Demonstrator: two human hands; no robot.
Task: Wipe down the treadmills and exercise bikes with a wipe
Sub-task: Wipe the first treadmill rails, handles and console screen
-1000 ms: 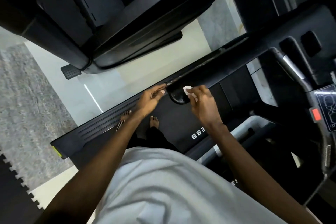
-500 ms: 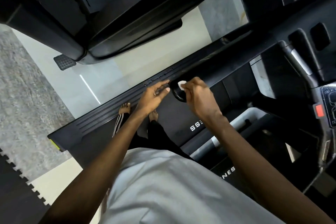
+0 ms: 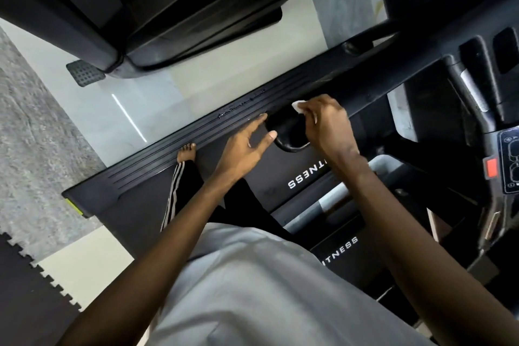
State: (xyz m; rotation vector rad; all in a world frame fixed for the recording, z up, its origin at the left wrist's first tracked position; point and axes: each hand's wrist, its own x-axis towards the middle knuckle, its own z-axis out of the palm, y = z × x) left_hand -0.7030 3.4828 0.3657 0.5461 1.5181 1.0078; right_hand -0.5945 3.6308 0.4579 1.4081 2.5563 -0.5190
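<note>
Head view: right hand [image 3: 328, 126] pinches white wipe [image 3: 298, 107] against end of black handle [image 3: 290, 135] on treadmill [image 3: 157, 160]. Left hand [image 3: 244, 149] open, fingers straight, just beside handle. Job looks early: rest of treadmill and bikes likely left.

Soft, dim indoor light sinks the black treadmill [image 3: 157, 166] into near-featureless shadow, while the pale floor [image 3: 224, 87] left of centre glares with a thin bright streak, and wide-angle distortion bends the frame edges.

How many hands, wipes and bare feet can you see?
Hands: 2, left hand and right hand
Wipe: 1
Foot: 1
Total: 4
</note>
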